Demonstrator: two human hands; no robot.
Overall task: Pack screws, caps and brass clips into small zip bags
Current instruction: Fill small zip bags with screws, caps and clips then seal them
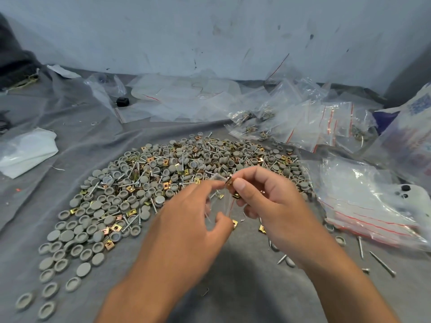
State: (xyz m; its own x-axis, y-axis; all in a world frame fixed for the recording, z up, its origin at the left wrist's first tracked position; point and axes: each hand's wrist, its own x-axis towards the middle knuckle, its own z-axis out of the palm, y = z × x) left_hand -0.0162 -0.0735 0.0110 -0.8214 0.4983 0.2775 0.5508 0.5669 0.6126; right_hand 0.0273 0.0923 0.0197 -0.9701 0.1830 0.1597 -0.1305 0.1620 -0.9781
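A wide heap (163, 173) of grey round caps, screws and square brass clips covers the grey cloth in front of me. My left hand (189, 217) pinches the mouth of a small clear zip bag (219, 201) above the heap's near edge. My right hand (263, 197) pinches brass clips (229, 183) at the bag's mouth; another clip sits lower in its fingers. Loose screws (382, 264) lie to the right of my right forearm.
Filled zip bags (291, 122) are piled at the back right. A stack of empty red-striped bags (363, 206) lies at the right, on a white phone (410, 194). Flat plastic bags (177, 99) and a small black object (122, 101) lie by the wall.
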